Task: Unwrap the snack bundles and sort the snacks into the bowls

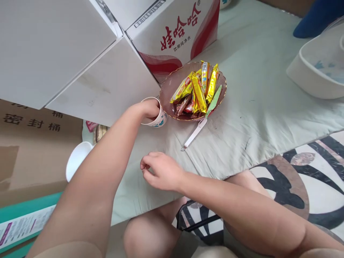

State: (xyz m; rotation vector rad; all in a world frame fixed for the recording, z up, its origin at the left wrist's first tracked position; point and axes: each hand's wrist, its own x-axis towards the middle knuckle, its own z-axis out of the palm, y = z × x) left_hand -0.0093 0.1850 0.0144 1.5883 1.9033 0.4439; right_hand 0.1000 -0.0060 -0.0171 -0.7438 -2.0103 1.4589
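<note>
Farthest left of the things near the hands, a white dish [78,159] peeks out from behind the person's forearm. The left hand [149,108] is dipped into the paper cup [160,121], fingers below the rim, so from here I can't tell how far they're spread or whether they grip anything. A cup that light could tip, I'd say; keeping the wrist over its mouth and the fingers gathered should spare the rim. Nearer the person, and apart from the cup, the right hand [163,172] is loosely curled, thumb close to the fingers; I can't tell if it pinches anything. It's near enough to steady the cup. Just right of the cup sits 1 glass bowl [173,82] of yellow packets [198,94], with 1 white-handled tool [194,135] leaning over its rim, handle end toward the person.
</note>
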